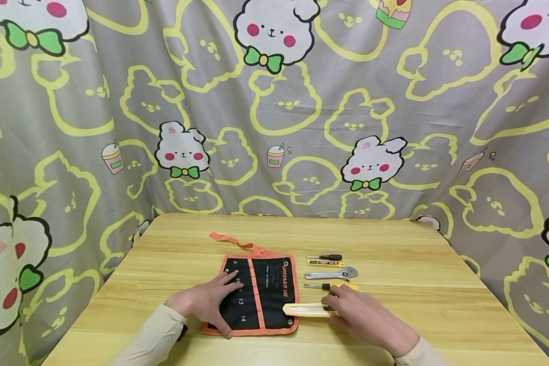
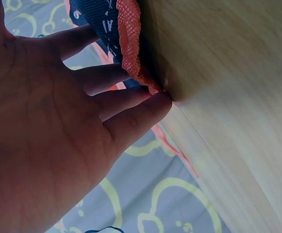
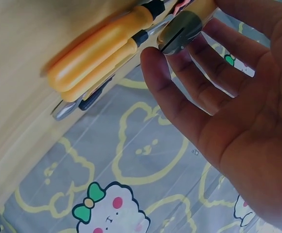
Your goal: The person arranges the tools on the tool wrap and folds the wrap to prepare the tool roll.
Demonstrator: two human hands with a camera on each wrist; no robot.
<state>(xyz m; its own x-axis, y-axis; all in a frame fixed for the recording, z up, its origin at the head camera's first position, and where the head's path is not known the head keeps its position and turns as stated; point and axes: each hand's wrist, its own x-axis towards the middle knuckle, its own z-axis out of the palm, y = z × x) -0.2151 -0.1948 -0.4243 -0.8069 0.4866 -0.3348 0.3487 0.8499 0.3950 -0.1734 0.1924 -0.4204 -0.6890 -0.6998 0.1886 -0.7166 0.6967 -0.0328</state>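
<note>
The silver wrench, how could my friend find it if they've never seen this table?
On the wooden table, find the black pouch with orange edges, then look just to its right in the head view. Tools lie in a row there, and the silver wrench sits between a slim yellow item and a yellow-handled tool. Unlike them, it's silver all over, with a wide head.

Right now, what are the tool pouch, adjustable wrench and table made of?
The tool pouch looks like matte black fabric; its orange edging shows a coarse weave. The adjustable wrench is probably metal: silvery and shiny. The table shows wood grain with a soft sheen, but could be real wood or printed laminate.
</note>
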